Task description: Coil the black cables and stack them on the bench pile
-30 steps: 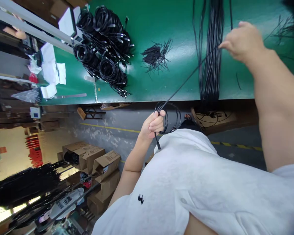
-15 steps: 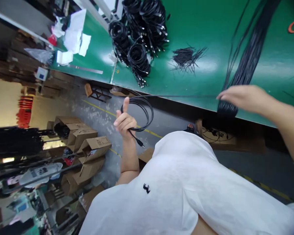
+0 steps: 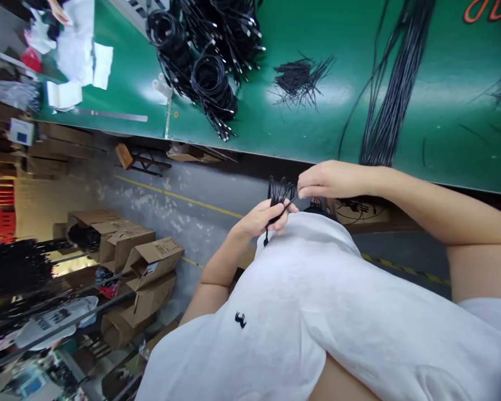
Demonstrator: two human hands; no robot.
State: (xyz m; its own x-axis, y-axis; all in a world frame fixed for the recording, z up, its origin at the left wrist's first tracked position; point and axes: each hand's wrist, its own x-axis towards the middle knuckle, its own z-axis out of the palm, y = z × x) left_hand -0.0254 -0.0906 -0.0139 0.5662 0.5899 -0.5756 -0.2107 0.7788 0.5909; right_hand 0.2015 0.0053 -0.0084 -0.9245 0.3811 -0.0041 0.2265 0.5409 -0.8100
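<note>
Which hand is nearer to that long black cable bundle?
Right. The right hand is below and left of the long black cable bundle; the left hand is farther left and lower.

Green desk (image 3: 267, 127) is stretching beyond right grip (image 3: 323, 178); strip pile (image 3: 298, 76), coiled cables (image 3: 220, 92), white sheets (image 3: 103, 65) are lying left of grip, long cable bundle (image 3: 394, 100) and orange loops (image 3: 469, 20) are lying right.

Left hand (image 3: 271, 217) in a curled grip, right hand (image 3: 323, 179) just beside it, pinching, both elbows (image 3: 455, 245) bent
</note>
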